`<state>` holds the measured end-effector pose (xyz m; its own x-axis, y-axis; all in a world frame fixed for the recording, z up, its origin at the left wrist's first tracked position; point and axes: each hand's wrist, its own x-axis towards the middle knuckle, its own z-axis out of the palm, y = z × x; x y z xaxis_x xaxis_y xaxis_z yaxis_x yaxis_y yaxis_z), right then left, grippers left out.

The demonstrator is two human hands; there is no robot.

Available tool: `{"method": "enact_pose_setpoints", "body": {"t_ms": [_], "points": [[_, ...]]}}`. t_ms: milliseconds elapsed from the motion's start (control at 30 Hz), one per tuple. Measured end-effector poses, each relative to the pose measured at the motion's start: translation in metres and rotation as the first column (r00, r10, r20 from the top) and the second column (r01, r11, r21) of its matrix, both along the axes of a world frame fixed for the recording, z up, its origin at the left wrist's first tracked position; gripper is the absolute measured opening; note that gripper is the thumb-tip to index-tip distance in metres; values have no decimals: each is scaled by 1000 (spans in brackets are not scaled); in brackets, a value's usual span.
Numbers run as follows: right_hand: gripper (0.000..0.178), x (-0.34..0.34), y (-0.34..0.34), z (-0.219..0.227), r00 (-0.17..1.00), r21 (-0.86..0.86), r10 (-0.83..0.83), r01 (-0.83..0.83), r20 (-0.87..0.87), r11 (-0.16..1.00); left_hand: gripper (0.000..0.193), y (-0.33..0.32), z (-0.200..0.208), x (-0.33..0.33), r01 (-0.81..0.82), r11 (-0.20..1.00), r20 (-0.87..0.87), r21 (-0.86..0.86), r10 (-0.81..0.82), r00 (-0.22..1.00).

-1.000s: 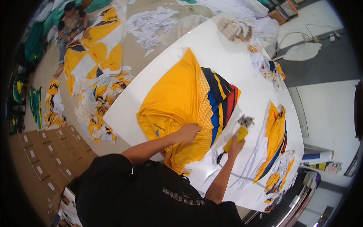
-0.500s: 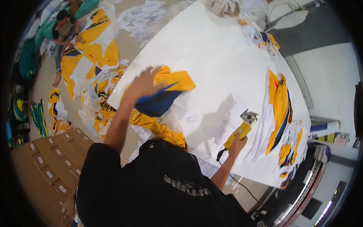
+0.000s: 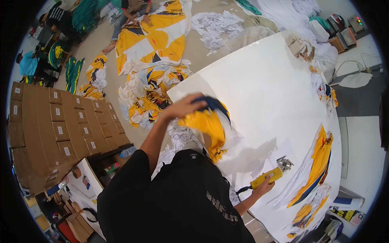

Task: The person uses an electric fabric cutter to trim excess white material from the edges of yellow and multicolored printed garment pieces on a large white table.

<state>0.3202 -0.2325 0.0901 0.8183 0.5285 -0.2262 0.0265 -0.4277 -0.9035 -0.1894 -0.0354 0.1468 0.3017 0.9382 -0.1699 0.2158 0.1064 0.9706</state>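
Note:
My right hand (image 3: 264,187) is wrapped round the yellow body of an electric rotary fabric cutter (image 3: 268,178), whose metal head points to the far right over the white table (image 3: 263,93). A dark cord trails from its rear end. At the table's left edge my left hand (image 3: 187,107) grips a yellow, navy and white fabric piece (image 3: 210,127). The cloth is bunched, smeared by motion and hangs down toward my body; its lower end is partly hidden.
On the table's right lie a long yellow and navy fabric stack (image 3: 314,166) and cut scraps (image 3: 310,212). A patterned fabric heap (image 3: 154,91) covers the floor beyond the left edge. Cardboard boxes (image 3: 60,125) stand left. A co-worker (image 3: 135,12) sits handling yellow cloth.
The view has swung left. My left hand has lifted and turned the fabric piece, its navy part now at the top. The cutter stays in my right hand over the table.

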Motion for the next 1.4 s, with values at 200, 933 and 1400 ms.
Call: {"method": "enact_pose_setpoints", "body": {"t_ms": [200, 933, 1400], "points": [[48, 7, 3, 10, 999, 29, 42, -43, 26, 999, 68, 39, 5, -143, -675, 692, -359, 257, 716, 598], [36, 233, -104, -20, 865, 111, -479, 467, 148, 877, 84, -102, -196, 546, 961, 227, -600, 156, -752, 275], [40, 414, -173, -30, 801, 39, -598, 597, 29, 802, 60, 95, -188, 1007, 418, 657, -315, 628, -276, 908]]}}
